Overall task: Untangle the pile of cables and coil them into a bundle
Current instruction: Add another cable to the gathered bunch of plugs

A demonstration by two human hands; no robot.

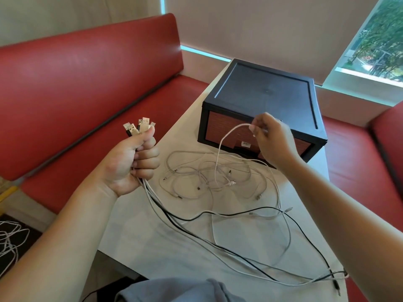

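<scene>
My left hand (133, 158) is raised over the table's left edge and grips a bunch of cable ends (139, 126), their USB plugs sticking up above my fist. Their white and black cords (196, 234) trail down across the table to its near right corner. My right hand (272, 138) hovers in front of the box and pinches one white cable (220, 147) near its end; that cable curves down into a tangled pile of white cables (209, 177) lying on the table's middle.
A black box with a brick-patterned front (261, 101) stands at the table's far end. The white table (157, 236) is ringed by red bench seats (87, 68). More white cables (8, 238) lie on the floor at the lower left.
</scene>
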